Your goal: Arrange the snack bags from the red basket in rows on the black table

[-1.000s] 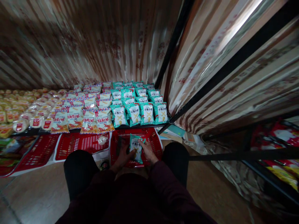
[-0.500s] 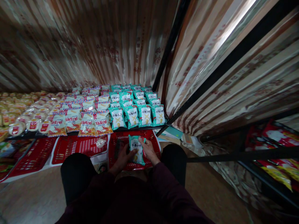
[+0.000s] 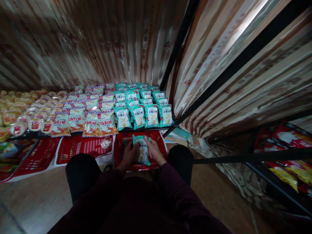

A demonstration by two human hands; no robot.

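Observation:
Between my two hands is a teal and white snack bag [image 3: 143, 152], held above a red plastic basket [image 3: 159, 148]. My left hand [image 3: 129, 154] grips its left side, with the thumb over the front. At the bag's upper right, my right hand [image 3: 154, 150] pinches the edge. Just beyond, matching teal snack bags [image 3: 151, 117] stand in rows on a low black shelf [image 3: 156, 128]. Left of these are rows of white and orange snack bags [image 3: 91, 123] with striped edges.
Round packaged cakes [image 3: 35, 124] fill the shelf's left part. Another red basket [image 3: 70, 151] holding a small round packet sits below it. A dark metal bar [image 3: 219, 76] slants across the right, before the pleated curtain [image 3: 151, 42]. Red and yellow bags [image 3: 285, 169] lie on the right.
My left hand has shifted up along the bag and its thumb now covers part of the printing. The bag stays between both hands; the camera view has tilted slightly.

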